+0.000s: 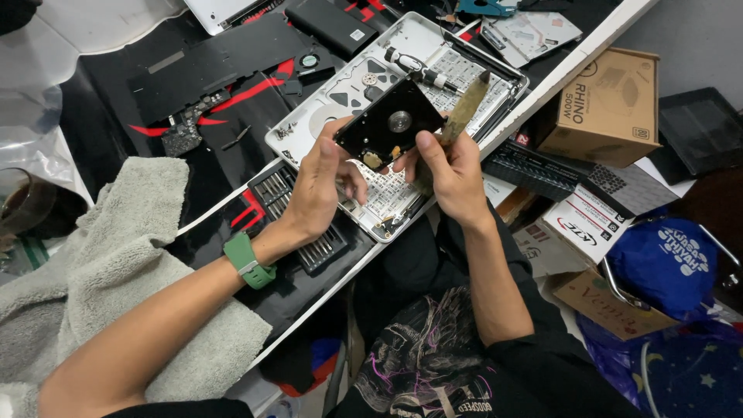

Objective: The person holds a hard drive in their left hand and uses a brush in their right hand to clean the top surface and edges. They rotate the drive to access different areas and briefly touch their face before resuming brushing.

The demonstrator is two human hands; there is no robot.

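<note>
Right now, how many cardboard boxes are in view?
3. A brown box stands at the table's right edge, a white printed box lies below it, and a brown box sits under the blue bag. Others may be hidden in the clutter.

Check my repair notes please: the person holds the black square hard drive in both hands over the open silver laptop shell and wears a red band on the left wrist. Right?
Almost. The wrist band is green, not red, as the head view shows. Otherwise it stands: left hand and right hand hold the black hard drive over the open silver laptop shell.
</note>
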